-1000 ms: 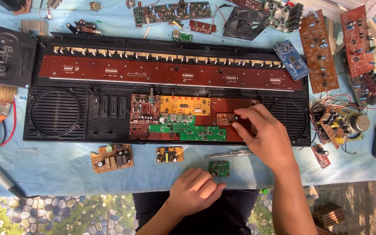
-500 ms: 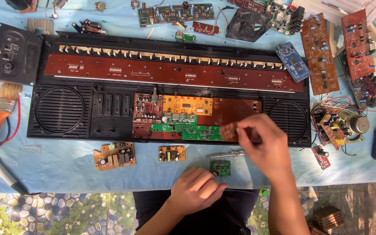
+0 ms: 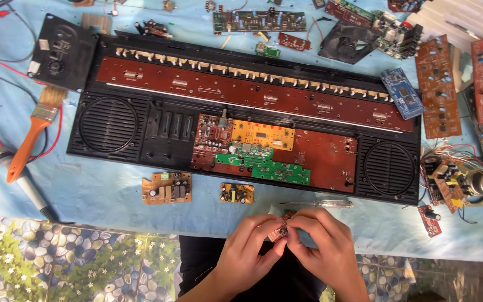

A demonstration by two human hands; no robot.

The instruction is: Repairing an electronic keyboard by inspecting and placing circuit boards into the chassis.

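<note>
A: Down at the near edge, both hands are on one tiny part. The left hand [image 3: 247, 251] and the right hand [image 3: 322, 246] pinch a small reddish circuit board [image 3: 282, 229] between the fingertips, just in front of the open black keyboard case [image 3: 113, 120].

B: Can you read the board?

A: Barely. The fingers cover most of it; only a sliver of red with a few dark specks shows. Both wrists run out of the bottom of the picture, over a dark lap.

B: And right past the hands?

A: A slim screwdriver [image 3: 317, 203] lies on the blue cloth [image 3: 102, 193] along the case's front edge. Left of it, also in front of the case, sit a small yellow board [image 3: 237, 193] and a tan board with capacitors [image 3: 166, 187].

B: Inside the case?

A: In the middle, an orange board [image 3: 263, 134] lies above two green boards [image 3: 264, 166], on brown panels. Round speaker grilles sit at either end, and a long brown strip [image 3: 252, 95] runs along the far side.

B: Round the outside?

A: Left of the case lies an orange-handled paintbrush [image 3: 32, 134]. Right of it, a tangle of wires and a speaker [image 3: 479, 183], hard to sort out. Beyond the case, loose boards are cut off by the top edge.
</note>
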